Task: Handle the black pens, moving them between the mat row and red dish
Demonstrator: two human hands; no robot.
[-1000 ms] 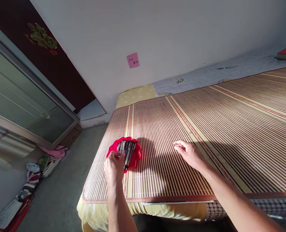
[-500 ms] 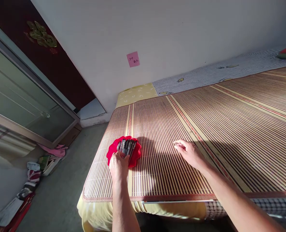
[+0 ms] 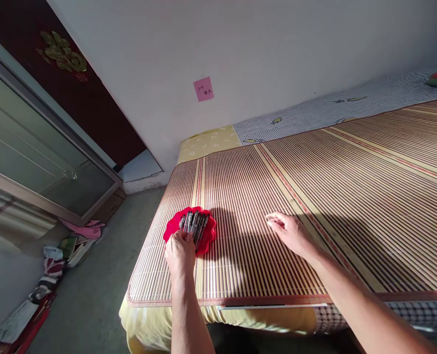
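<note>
Several clear-barrelled pens with dark caps (image 3: 195,220) lie fanned side by side in a red scalloped plate (image 3: 172,223). My left hand (image 3: 180,251) reaches over the near edge of this plate, its fingers and thumb closed on the lower end of a pen; the exact grip is partly hidden by the hand itself. To the right, my right hand (image 3: 286,230) hovers low over or rests on the striped bamboo mat (image 3: 236,187). Its fingers are curled together with the thumb, and nothing shows in them.
The mat covers a bed with a yellow and checked sheet (image 3: 207,142). A pink note (image 3: 203,89) sticks to the wall behind. On the left are a glass-panelled door (image 3: 37,132) and a row of folded cloths and other items (image 3: 48,275) on the floor.
My left thumb has drawn in from the right side of the pens towards the fingers, leaving more of the pens visible. My right hand stays nearly still.
</note>
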